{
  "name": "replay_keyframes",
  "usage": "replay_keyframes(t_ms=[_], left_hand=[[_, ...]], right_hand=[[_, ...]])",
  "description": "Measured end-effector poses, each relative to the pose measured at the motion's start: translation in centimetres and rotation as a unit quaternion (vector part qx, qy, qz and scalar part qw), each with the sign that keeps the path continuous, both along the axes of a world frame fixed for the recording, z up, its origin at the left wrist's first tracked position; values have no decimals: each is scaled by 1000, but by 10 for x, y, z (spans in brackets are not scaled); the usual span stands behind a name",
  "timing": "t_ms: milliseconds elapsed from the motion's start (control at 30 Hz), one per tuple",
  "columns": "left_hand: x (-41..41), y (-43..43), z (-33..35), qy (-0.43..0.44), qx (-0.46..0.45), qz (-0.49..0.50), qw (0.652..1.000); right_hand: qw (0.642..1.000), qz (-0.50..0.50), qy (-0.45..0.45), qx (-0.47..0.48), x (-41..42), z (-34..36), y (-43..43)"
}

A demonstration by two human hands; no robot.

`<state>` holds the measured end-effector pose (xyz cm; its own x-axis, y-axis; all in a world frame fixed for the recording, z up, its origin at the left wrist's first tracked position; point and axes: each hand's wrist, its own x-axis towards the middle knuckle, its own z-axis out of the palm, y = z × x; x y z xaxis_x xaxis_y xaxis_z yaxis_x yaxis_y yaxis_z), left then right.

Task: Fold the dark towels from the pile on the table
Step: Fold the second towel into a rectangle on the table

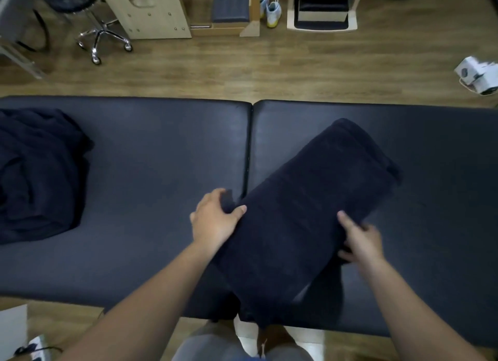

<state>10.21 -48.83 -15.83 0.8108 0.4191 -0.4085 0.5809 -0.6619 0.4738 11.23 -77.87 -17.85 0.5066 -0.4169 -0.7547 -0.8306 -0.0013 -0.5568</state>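
Observation:
A dark navy towel (pixel 304 212), folded into a long strip, lies diagonally on the right half of the padded table (pixel 151 156), its near end hanging over the front edge. My left hand (pixel 215 220) grips the strip's left edge, thumb on top and fingers curled around the cloth. My right hand (pixel 359 239) holds the right edge, fingers tucked under the fold. A rumpled pile of dark towels (pixel 37 177) sits at the table's far left, apart from both hands.
A seam (pixel 249 150) splits the dark table into two cushions. Beyond it is wooden floor with a wheeled stool (pixel 99 34), wooden furniture (pixel 151 10), light shoes (pixel 270 10) and white boxes (pixel 479 76) at right.

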Motion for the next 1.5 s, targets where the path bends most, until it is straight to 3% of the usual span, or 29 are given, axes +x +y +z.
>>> replay_keyframes(t_ms=[33,100,200,267,333,467,633,800,900,967,1100,1333,1500], left_hand=[[-18,4,3,-19,13,44,999],[-64,9,6,-57,-54,212,974],[-124,-5,1,-36,-195,422,884],[-146,-28,-4,2,-290,418,861],[-146,-47,-2,35,-340,370,864],[-123,-58,-8,33,-366,332,869],[-115,-57,-10,8,-374,358,855],[-98,-25,-2,-8,-379,351,856],[-84,1,6,46,-374,307,874],[-76,17,6,97,-351,262,894],[-68,38,9,173,-320,162,917],[-56,20,32,216,-301,13,929],[-64,-21,40,207,-308,-90,924]], right_hand=[[999,-11,-32,-41,13,2,-11],[982,34,-79,-169,41,11,-34],[925,185,-165,-290,89,28,-58],[885,302,-180,-306,129,35,-62],[857,403,-129,-293,162,35,-64],[857,463,0,-225,192,28,-67],[902,415,-16,-114,170,13,-79],[945,324,33,-14,102,19,-99],[970,238,42,-2,40,17,-104],[982,180,15,-49,-8,12,-102],[992,77,-39,-97,-99,1,-86],[990,-100,-30,99,-227,19,-70],[970,-208,-15,128,-319,43,-64]])
